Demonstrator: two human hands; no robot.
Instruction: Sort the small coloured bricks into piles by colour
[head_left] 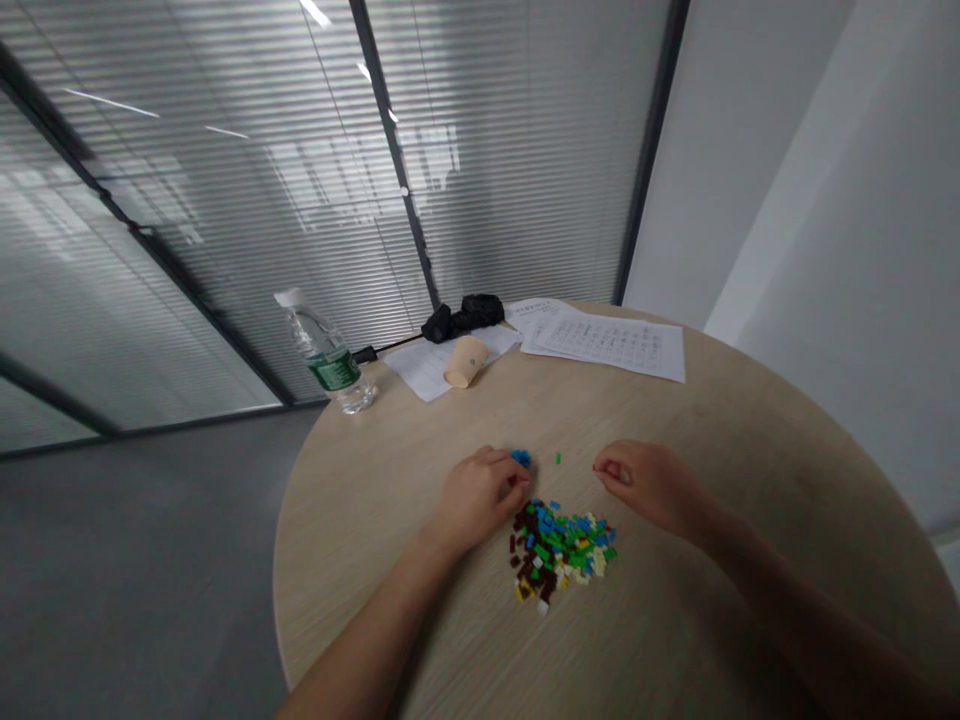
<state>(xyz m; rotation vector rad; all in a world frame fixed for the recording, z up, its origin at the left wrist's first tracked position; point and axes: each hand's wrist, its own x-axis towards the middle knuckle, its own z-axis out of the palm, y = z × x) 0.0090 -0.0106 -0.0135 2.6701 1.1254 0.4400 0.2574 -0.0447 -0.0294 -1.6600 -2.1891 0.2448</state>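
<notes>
A loose pile of small building bricks [555, 545] in brown, green, blue, cream, yellow and white lies on the round table. My left hand [484, 495] rests just left of the pile with its fingers curled. At its fingertips is a small cluster of blue bricks [521, 458], partly hidden by the fingers. To the right, my right hand [649, 485] pinches a tiny red brick [596, 468] between thumb and index finger, above the tabletop. Between the two hands, one green brick [558, 458] lies alone.
Printed sheets [607, 342] cover part of the table's far side. A paper cup [466, 361] lies tipped over beside a black folded umbrella [465, 317]. Near the left edge stands a water bottle [326, 355]. Behind the table is a glass partition with blinds [517, 170].
</notes>
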